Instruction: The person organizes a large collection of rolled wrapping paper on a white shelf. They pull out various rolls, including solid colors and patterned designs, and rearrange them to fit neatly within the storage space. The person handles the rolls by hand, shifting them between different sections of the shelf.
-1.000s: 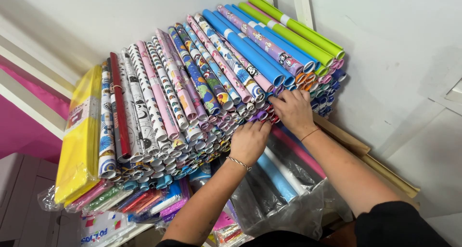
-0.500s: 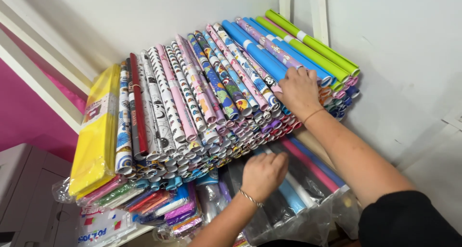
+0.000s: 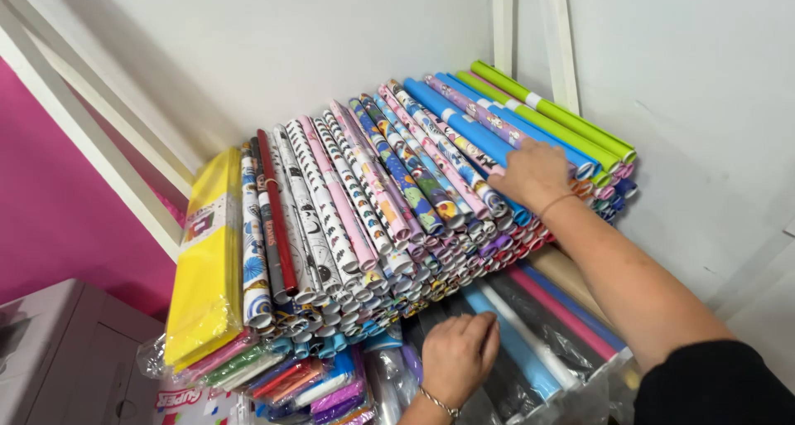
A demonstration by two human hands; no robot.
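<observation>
A big stack of rolled wrapping papers (image 3: pixel 389 218) in many patterns lies on a shelf, ends toward me. My right hand (image 3: pixel 534 172) rests flat on top of the stack, on the blue and patterned rolls at its right side. Below the stack, my left hand (image 3: pixel 460 354), a bracelet on its wrist, presses on plastic-wrapped rolls (image 3: pixel 530 350) in blue, pink and black. Its fingers are curled against the wrapping; nothing is lifted.
A yellow flat pack (image 3: pixel 207 259) leans at the stack's left. Green rolls (image 3: pixel 555 114) lie at the top right against the white wall (image 3: pixel 331 52). A pink wall (image 3: pixel 50 210) and a grey cabinet (image 3: pixel 66 359) are at the left. Coloured packets (image 3: pixel 315 388) sit underneath.
My left hand has dropped from the roll ends to the wrapped rolls beneath the stack. My right hand has slid from the roll ends up onto the top.
</observation>
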